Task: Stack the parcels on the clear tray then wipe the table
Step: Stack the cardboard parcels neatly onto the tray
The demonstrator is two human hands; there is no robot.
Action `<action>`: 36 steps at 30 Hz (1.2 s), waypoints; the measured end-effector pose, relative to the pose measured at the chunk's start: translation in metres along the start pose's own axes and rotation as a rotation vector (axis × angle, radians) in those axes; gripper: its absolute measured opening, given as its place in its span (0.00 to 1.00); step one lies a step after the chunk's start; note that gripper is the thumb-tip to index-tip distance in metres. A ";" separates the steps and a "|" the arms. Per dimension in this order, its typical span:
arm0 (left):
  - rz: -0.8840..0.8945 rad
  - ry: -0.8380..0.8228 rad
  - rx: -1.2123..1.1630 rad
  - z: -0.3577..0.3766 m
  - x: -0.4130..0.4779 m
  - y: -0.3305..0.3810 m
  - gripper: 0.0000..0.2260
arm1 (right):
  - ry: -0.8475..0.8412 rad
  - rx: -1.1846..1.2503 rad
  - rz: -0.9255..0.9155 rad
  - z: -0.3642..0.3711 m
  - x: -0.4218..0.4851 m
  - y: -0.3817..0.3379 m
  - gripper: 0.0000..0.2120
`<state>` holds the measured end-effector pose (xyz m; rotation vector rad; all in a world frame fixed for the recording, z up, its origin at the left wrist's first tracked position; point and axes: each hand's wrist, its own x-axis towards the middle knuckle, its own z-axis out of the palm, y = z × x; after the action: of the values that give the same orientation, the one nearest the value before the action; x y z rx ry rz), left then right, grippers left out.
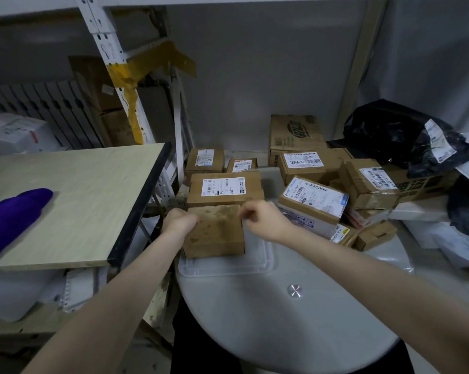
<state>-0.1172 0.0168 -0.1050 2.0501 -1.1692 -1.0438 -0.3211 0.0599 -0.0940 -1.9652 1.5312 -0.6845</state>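
Observation:
A plain brown parcel [214, 230] sits on the left part of the clear tray [255, 261], which lies on the round grey table [282, 319]. My left hand [178, 220] grips the parcel's far left corner. Curled fingers of my right hand [263, 220] hold its far right edge. A labelled parcel [224, 188] lies just behind it. Several more labelled parcels [314, 198] are heaped at the right of the table. A purple cloth [15, 217] lies on the wooden table [87, 201] at the left.
Two small parcels [205, 160] stand behind against the wall. A black plastic bag [400, 136] rests on big cartons at the back right. White metal shelving [112, 63] rises at the left. A metal stud [295, 291] marks the round table's middle.

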 end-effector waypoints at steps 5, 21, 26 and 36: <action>0.117 0.048 0.007 0.024 -0.004 0.038 0.09 | 0.232 0.052 0.036 -0.044 0.018 -0.006 0.11; -0.035 -0.503 -0.105 0.165 -0.006 0.179 0.27 | 0.300 -0.655 0.631 -0.169 0.017 0.107 0.38; -0.090 -0.547 -0.166 0.189 -0.001 0.186 0.20 | 0.133 -0.599 0.846 -0.179 0.013 0.124 0.53; -0.101 -0.466 -0.428 0.192 0.019 0.194 0.22 | 0.258 -0.442 0.679 -0.191 0.010 0.108 0.41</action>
<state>-0.3589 -0.1067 -0.0685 1.5862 -0.9460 -1.7190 -0.5246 0.0070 -0.0308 -1.4895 2.4994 -0.3260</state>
